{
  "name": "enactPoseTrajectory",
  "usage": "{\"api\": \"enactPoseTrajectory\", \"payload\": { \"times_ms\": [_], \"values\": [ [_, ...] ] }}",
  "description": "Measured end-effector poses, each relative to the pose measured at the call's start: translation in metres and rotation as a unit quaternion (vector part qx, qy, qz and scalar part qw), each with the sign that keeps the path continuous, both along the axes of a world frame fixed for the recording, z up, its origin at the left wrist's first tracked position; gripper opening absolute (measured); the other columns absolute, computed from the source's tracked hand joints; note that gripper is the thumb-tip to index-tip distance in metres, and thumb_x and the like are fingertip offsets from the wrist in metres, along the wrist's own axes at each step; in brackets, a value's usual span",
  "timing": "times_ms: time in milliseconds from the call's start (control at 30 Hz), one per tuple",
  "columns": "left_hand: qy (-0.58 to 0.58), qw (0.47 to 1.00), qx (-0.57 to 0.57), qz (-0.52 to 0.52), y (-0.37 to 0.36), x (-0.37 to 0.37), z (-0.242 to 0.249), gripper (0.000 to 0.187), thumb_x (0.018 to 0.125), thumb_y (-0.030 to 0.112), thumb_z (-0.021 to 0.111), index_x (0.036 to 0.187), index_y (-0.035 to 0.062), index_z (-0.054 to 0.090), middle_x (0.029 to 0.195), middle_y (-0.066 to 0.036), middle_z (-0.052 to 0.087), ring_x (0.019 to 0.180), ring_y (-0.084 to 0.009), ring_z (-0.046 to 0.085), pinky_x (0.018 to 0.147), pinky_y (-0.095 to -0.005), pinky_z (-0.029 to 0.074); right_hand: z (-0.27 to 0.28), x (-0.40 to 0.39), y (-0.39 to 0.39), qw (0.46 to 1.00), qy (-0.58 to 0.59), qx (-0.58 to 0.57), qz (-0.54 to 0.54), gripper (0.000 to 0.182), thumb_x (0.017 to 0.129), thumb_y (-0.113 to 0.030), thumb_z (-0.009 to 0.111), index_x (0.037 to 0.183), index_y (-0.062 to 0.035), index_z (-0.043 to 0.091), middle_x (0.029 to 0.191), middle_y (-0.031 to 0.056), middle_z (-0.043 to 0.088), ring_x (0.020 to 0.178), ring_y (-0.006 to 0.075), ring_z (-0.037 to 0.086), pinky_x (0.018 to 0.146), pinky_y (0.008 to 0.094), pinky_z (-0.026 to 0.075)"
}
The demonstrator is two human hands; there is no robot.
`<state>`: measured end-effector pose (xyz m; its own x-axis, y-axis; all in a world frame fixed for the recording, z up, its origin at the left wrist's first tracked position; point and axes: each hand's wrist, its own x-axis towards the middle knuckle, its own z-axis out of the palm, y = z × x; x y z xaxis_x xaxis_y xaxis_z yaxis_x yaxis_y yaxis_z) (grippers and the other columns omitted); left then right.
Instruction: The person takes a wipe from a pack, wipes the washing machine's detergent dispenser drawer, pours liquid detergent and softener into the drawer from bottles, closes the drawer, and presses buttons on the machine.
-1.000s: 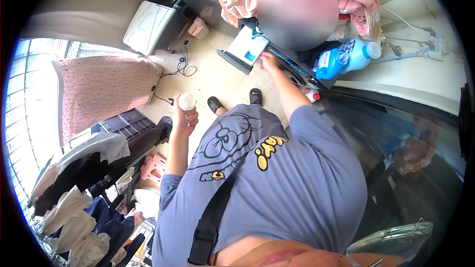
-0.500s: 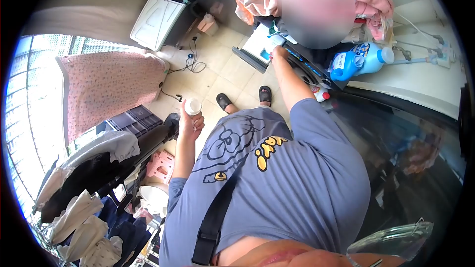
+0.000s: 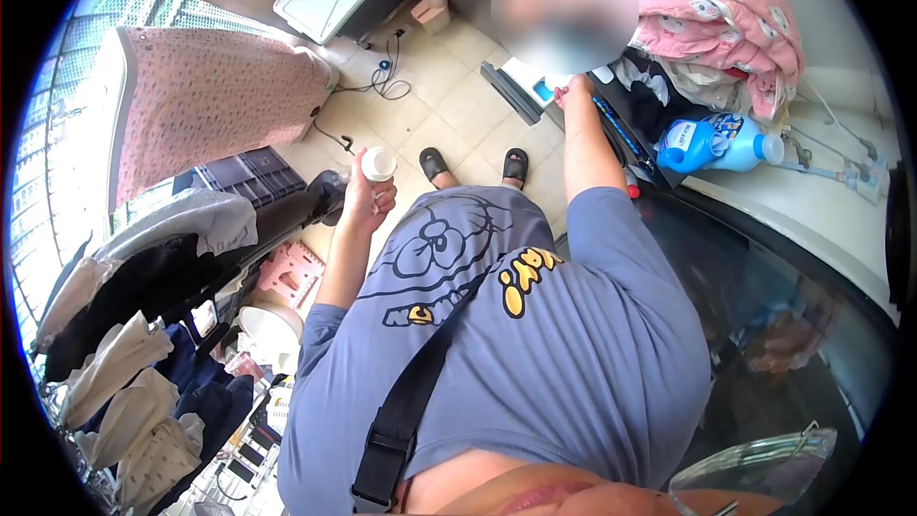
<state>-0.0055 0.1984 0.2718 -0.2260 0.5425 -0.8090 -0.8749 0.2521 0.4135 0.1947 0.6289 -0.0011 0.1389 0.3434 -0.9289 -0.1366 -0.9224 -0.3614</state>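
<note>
My left hand (image 3: 371, 193) is closed around a small white round cap or cup (image 3: 379, 164), its pale round face towards me. Over on the right, my right hand (image 3: 575, 92) is at the pulled-out detergent drawer (image 3: 521, 71) of a dark washing machine (image 3: 611, 129). Its fingers look bent together at the drawer's edge; whatever they grip is too small to make out. A blue patch (image 3: 544, 91) shows inside the white drawer, just left of those fingers. Two blue bottles (image 3: 690, 146) stand on the machine, right of my right hand.
A pink patterned quilt (image 3: 712, 10) and dark clothes (image 3: 638, 86) are piled by the machine. Cables (image 3: 387, 86) lie on the tiled floor (image 3: 430, 86). A pink patterned cover (image 3: 210, 115), a grey crate (image 3: 234, 177) and hanging clothes (image 3: 143, 325) line the left. A blur hides part of the top.
The camera view has shifted and turned, so the surroundings sit elsewhere in the frame. My left hand still holds the white cap or cup; my right hand stays at the drawer.
</note>
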Motion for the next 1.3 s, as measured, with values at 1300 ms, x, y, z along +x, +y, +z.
{"api": "enactPoseTrajectory", "payload": {
  "times_ms": [1300],
  "values": [
    [-0.002, 0.983, 0.045, -0.175, 0.099, 0.060, 0.002, 0.054, 0.101, 0.066, 0.039, 0.076, 0.0183, 0.048, 0.053, 0.007, 0.028, 0.042, -0.0080, 0.027, 0.038, -0.0246, 0.019, 0.137, 0.272, -0.081, 0.749, -0.444, 0.491, 0.023, 0.050, 0.094, -0.043, 0.068, 0.114, 0.0018, 0.059, 0.103, 0.0272, 0.069, 0.095, 0.0445, 0.068, 0.084, 0.0501, 0.052]
  ]
}}
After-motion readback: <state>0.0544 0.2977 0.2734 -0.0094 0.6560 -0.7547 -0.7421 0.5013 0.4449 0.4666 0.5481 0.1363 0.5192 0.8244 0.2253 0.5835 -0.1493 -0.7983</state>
